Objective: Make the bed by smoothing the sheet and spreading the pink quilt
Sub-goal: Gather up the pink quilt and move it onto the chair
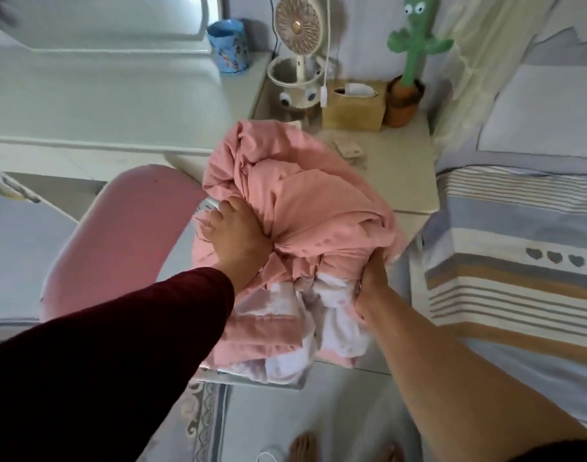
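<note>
The pink quilt is bunched into a big ball in the middle of the view, with its white patterned underside showing at the bottom. My left hand grips the bundle's left side, fingers dug into the fabric. My right hand holds its lower right side, fingers hidden in the folds. The bed with its striped sheet lies to the right, beside the bundle. A white pillow lies at the bed's head.
A pink chair stands left of the bundle, by a white desk. Behind the bundle, a bedside table carries a small fan, a tissue box and a cactus toy. My bare feet are on the floor below.
</note>
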`<action>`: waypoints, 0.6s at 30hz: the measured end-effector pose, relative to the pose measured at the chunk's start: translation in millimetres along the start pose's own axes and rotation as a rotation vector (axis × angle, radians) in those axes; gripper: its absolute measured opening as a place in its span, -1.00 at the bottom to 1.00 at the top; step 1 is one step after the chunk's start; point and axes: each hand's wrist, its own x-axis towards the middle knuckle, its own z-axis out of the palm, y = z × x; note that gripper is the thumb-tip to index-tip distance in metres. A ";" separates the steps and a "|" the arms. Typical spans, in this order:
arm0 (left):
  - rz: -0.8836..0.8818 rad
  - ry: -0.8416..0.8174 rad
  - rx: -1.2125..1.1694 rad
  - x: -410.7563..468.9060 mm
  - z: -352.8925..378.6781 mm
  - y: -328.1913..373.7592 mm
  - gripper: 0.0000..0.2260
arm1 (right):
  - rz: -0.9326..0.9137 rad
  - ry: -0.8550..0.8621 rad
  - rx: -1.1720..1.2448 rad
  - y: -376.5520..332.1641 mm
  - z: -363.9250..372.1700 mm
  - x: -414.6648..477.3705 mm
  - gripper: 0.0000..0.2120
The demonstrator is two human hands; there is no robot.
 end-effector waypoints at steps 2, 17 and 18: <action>-0.038 0.037 0.030 8.1 -6.9 -33.6 -0.43 | 0.044 -0.054 -0.016 21.9 30.2 0.3 -0.37; 0.015 -0.013 0.110 34.5 38.1 -128.3 -0.45 | -0.033 0.049 -0.282 122.9 94.3 29.0 -0.71; -0.005 -0.099 0.068 35.1 55.5 -131.5 -0.41 | -0.013 0.117 -0.302 124.0 86.3 41.8 -0.71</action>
